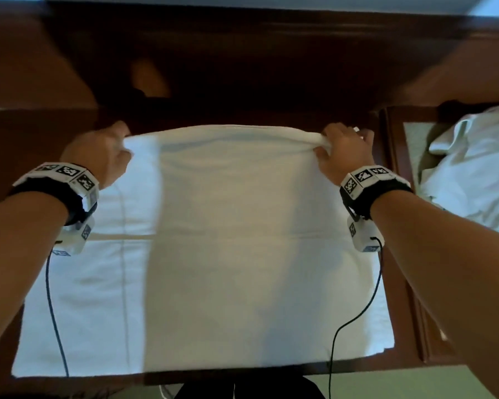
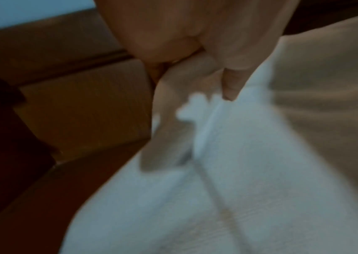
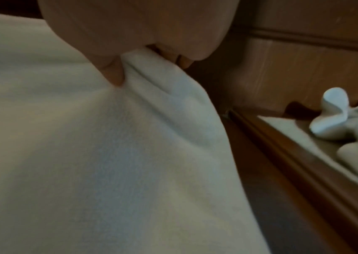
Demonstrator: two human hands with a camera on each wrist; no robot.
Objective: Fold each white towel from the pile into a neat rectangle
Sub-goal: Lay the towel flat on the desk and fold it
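Observation:
A large white towel (image 1: 228, 240) lies spread over the dark wooden table (image 1: 398, 254), its near edge at the table's front. My left hand (image 1: 104, 151) pinches the towel's far left corner, and my right hand (image 1: 343, 148) pinches the far right corner. Both corners are lifted a little, and the far edge sags between them. In the left wrist view the thumb (image 2: 230, 82) presses the towel (image 2: 238, 171) against curled fingers. In the right wrist view the thumb (image 3: 112, 73) clamps a folded edge of the towel (image 3: 108, 154).
A pile of crumpled white towels (image 1: 473, 165) lies to the right on a lower pale surface, also seen as the pile (image 3: 347, 120) in the right wrist view. Wooden panelling (image 1: 242, 67) rises behind the table. Cables hang from both wrist cameras across the towel.

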